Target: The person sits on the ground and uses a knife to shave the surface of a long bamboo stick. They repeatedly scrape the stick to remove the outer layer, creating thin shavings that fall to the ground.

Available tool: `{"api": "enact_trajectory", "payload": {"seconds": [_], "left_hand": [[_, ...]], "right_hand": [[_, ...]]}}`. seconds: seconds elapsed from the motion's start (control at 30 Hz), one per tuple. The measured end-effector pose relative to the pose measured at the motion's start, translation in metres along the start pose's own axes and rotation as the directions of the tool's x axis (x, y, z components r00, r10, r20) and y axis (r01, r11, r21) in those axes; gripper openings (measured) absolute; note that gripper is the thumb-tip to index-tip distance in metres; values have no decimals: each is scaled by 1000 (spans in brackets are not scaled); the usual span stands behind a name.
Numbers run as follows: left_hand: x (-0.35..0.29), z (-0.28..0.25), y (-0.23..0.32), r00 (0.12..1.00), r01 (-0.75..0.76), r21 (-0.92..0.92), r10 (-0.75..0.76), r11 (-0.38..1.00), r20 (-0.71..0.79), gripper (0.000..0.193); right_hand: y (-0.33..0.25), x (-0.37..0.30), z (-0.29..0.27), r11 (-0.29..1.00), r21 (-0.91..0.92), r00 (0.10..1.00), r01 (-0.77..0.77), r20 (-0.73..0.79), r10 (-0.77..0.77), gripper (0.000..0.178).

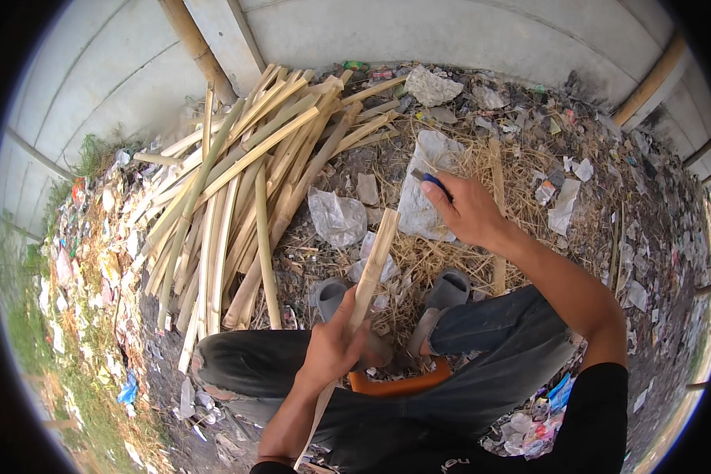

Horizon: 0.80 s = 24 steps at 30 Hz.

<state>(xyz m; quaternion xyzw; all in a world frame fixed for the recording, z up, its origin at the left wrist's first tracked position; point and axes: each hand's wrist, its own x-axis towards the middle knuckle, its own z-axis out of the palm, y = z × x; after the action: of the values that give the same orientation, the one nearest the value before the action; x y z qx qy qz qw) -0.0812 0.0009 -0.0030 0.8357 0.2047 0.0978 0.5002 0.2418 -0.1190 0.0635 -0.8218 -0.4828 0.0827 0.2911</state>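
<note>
My left hand [332,347] is closed around a split bamboo strip [378,253], which slants from beside my left forearm up past my knees. The strip's pale cut face is turned upward and its far end is free. Farther ahead and to the right, my right hand [474,212] grips a small knife [434,182] with a blue handle; its short blade points left. The knife is apart from the strip, above a flat pale slab [430,150] on the ground. To the left lies a large heap of split bamboo [265,253], with pieces crossing at many angles.
Pale wall panels [450,35] stand behind, with bamboo poles [197,47] against them. Straw-like shavings [482,166] and litter cover the ground. A rock [433,85] and a crumpled clear plastic bag [337,216] lie ahead. Grey sandals [448,288] and an orange edge [399,385] show between my legs.
</note>
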Motion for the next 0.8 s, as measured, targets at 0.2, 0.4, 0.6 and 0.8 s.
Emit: {"api": "enact_trajectory", "payload": {"seconds": [0.2, 0.4, 0.6, 0.8], "left_hand": [[1, -1, -6, 999, 31, -149, -26, 988, 39, 67], [22, -10, 14, 1000, 6, -17, -7, 1000, -19, 67], [4, 3, -4, 978, -207, -16, 207, 978, -7, 68], [4, -3, 4, 996, -83, -20, 82, 996, -16, 68]], "right_hand": [[-46, -55, 43, 945, -101, 931, 312, 231, -283, 49], [-43, -26, 33, 925, -236, 954, 298, 115, -277, 52], [50, 30, -80, 954, -194, 903, -229, -408, 134, 59], [-8, -14, -37, 997, -63, 995, -45, -92, 39, 54]]}}
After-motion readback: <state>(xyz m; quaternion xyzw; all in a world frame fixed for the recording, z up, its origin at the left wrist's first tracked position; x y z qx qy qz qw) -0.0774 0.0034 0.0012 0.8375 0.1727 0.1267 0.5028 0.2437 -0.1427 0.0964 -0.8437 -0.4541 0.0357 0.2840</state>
